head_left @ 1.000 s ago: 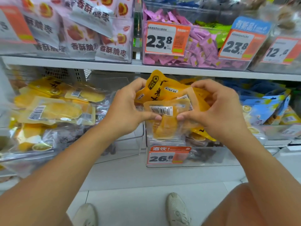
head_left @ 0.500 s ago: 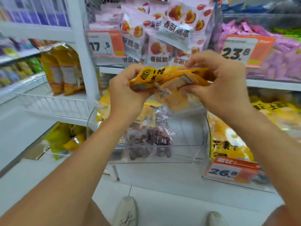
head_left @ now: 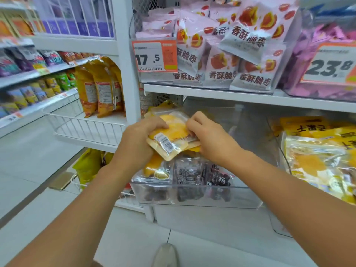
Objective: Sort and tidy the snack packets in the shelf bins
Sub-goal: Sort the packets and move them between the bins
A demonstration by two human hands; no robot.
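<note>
Snack packets of yellow dried fruit sit as a small stack between both hands, held over the back part of a clear shelf bin on the lower shelf. The left hand grips the stack's left edge, thumb on top and the other fingers hidden beneath. The right hand holds the right edge with curled fingertips pressing on the top packet; its thumb is out of sight. The top packet shows a white barcode label, but the print is too small to read. How many packets make up the stack cannot be told, since only their edges peek out.

Inside the bin, dark packets of dried fruit lean against the front wall, and one more yellow packet lies at the left, partly covered by the left wrist. To the right, a neighbouring bin of yellow packets is cut off by the picture edge. Above, pink-and-white packets fill an upper bin behind an orange price tag reading 17.5. A second tag at far right is blurred and cropped. One shoe shows at the bottom edge.
</note>
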